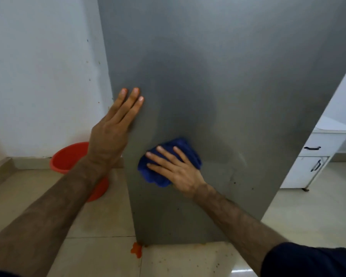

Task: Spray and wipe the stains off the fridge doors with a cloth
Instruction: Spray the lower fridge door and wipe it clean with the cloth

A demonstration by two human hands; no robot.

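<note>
The grey fridge door [228,76] fills the middle of the view, with small dark specks low on its right side. My right hand [178,170] presses a crumpled blue cloth [154,176] flat against the lower part of the door, fingers spread over it. My left hand [112,128] lies flat on the door's left edge, fingers together and pointing up, holding nothing. No spray bottle is in view.
A red plastic tub [68,154] stands on the tiled floor left of the fridge, by the white wall. An orange stain [136,249] marks the floor at the fridge's lower left corner. A white cabinet [312,156] with black handles stands to the right.
</note>
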